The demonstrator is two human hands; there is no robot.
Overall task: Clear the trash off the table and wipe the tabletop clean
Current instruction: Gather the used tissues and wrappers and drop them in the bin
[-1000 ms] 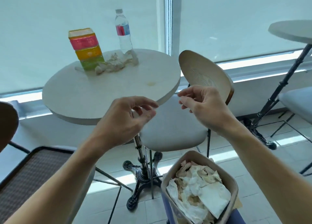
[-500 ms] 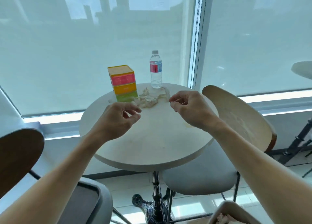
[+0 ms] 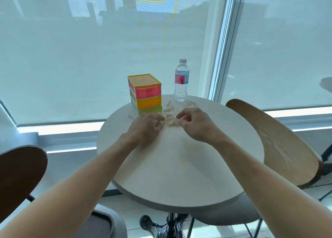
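Both hands are reaching over the round white worktop (image 3: 179, 166) toward the crumpled tissue trash (image 3: 170, 118), which is lying at the far side, just in front of the colourful box stack (image 3: 144, 94) and the water bottle (image 3: 181, 80). The left hand (image 3: 145, 128) is lying palm down, its fingertips touching the tissue's left edge; whether that grip is closing cannot be told. The right hand (image 3: 195, 123) is hovering with fingers curled narrow at the tissue's right edge, holding nothing visibly.
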